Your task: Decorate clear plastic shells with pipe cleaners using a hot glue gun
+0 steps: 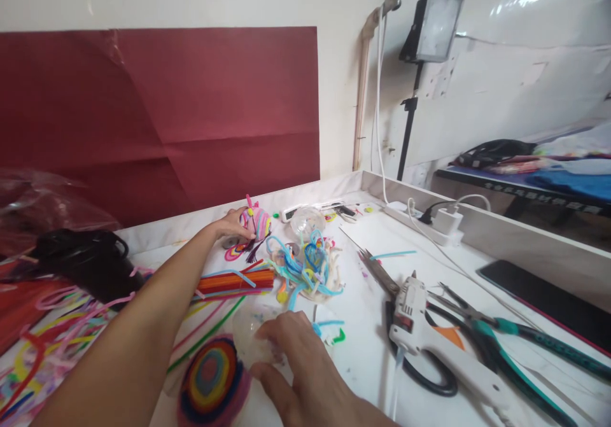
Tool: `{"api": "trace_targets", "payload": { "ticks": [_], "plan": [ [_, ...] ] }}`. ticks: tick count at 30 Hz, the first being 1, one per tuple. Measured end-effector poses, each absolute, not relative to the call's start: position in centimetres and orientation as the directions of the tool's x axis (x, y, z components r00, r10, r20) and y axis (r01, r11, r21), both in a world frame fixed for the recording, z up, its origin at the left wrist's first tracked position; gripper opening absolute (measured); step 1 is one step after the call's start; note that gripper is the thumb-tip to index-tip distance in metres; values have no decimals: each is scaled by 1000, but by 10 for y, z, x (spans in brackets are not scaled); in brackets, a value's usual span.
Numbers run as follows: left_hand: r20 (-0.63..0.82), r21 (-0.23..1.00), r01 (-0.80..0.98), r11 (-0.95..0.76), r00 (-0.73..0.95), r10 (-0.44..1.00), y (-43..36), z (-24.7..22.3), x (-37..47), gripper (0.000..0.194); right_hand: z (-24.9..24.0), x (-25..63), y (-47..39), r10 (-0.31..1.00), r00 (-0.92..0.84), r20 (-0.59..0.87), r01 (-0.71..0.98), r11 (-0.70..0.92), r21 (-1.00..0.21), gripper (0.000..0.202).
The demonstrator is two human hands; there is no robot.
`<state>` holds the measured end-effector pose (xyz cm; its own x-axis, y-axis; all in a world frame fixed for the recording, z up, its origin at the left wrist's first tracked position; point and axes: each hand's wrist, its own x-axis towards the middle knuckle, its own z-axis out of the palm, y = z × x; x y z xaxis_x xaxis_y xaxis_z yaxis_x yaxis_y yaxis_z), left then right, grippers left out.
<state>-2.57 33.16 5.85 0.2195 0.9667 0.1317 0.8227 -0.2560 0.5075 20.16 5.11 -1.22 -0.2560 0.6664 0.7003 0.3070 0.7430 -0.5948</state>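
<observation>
Dark red creased sheeting [229,102] covers the left part of the white wall [341,83] behind the worktop [358,357], and a floodlight [438,20] stands on a pole beyond the far right corner. From my remote view, the left arm reaches across to the far side, where the left hand [229,224] grips a pink striped ball [261,222], its thumb on the near side. Dark purple threads hang beside that ball, and a small looped coil in pink and yellow lies just below it.

Nearer to me, the right hand [312,370] is open, thumb and fingers spread and curved at a clear plastic dome [248,328]; I cannot tell whether the fingertips touch it. Just left of that hand I see a ringed disc [210,376] in blue, yellow, red and pink. Between the two hands lies an orange bundle [255,279] of fuzzy stems, with a blue and cream tangle [312,265] to its right and a second clear shell [310,220] behind that.

Over on the right I have a white glue gun [413,303] lying over black-handled scissors [446,385], then green-handled pliers [508,326] and a dark phone [548,296]. Loose coloured strips [57,357] heap up at the near left.
</observation>
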Motion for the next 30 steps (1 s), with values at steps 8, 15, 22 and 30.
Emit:
{"api": "trace_targets", "payload": {
  "ticks": [8,15,22,30],
  "plan": [
    [147,426,865,-266,223,964,325,51,-24,93,-12,202,53,665,-271,696,293,746,-598,41],
    [287,323,904,-281,189,939,323,39,-12,37,-13,203,55,661,-275,698,320,747,-582,38],
    [445,243,944,-223,96,890,311,34,0,79,-15,202,56,648,-289,705,316,759,-569,35],
    [424,188,980,-58,-27,905,312,32,-5,91,-13,203,56,652,-293,700,328,756,-566,35]
  ]
}}
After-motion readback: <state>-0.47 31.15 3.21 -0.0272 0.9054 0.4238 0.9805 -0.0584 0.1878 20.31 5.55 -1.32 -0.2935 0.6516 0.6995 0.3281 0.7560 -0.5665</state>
